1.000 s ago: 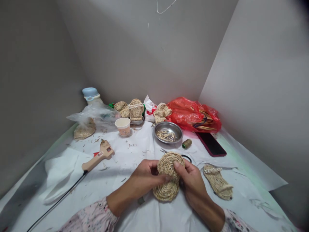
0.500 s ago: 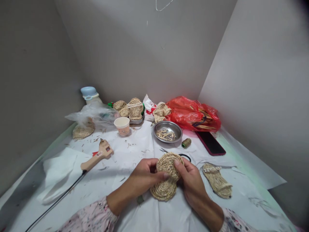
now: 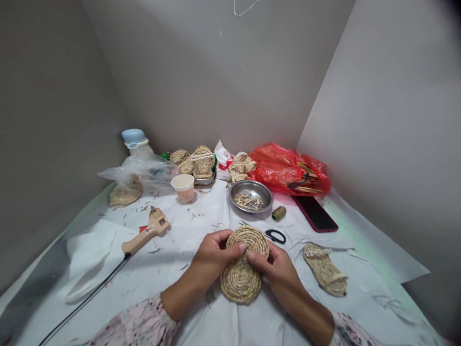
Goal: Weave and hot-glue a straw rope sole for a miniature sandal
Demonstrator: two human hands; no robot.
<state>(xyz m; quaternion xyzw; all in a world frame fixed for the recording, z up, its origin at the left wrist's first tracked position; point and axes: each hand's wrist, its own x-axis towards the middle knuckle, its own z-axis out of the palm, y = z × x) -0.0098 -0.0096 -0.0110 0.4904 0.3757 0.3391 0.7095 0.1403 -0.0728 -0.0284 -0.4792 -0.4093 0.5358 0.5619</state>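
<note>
Between my hands is a woven straw piece (image 3: 242, 281) made of two coiled rounds joined in a figure-eight, held upright over the cloth. My left hand (image 3: 216, 257) grips its left edge, thumb pressed on the front near the narrow middle. On the other side my right hand (image 3: 275, 264) pinches the right edge, its thumb also at the middle; the fingers behind are hidden. Just beyond the piece lie scissors (image 3: 276, 236) with black handles, their blades partly covered. A small woven straw slipper (image 3: 325, 269) rests right of my right hand.
A glue gun (image 3: 147, 233) with a black cord lies at left, near a paper cup (image 3: 183, 188). Behind my hands are a steel bowl (image 3: 234, 205) with straw scraps and a thread spool (image 3: 279, 213). A phone (image 3: 317, 214) and red plastic bag (image 3: 273, 166) sit at right.
The straw piece has shifted slightly left and turned more upright. My right thumb has slid down from the upper round to the middle, and the scissors' handle shows more.
</note>
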